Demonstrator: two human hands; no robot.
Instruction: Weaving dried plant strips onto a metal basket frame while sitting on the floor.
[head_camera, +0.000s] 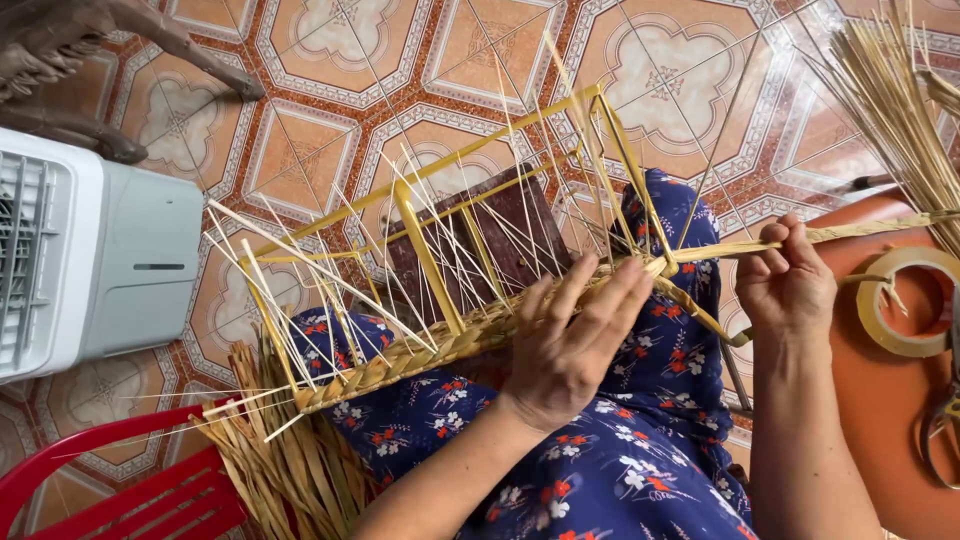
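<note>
Frame: the yellow frame (430, 255) rests on your lap, its woven edge toward you.
Left hand: your left hand (570, 345) lies flat, fingers spread, on the frame's plaited rim (420, 355).
Right hand: your right hand (785, 280), right of the frame, is pinched closed on a straw strand (870, 232).
Tape: a tape roll (905, 300) sits farther right.

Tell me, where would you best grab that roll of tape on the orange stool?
Grip the tape roll across its ring wall, one finger in the open centre and the thumb outside, coming straight down from above. It lies flat on the orange stool, so its hole faces up. The near edge, beside the right hand, looks least crowded.
</note>
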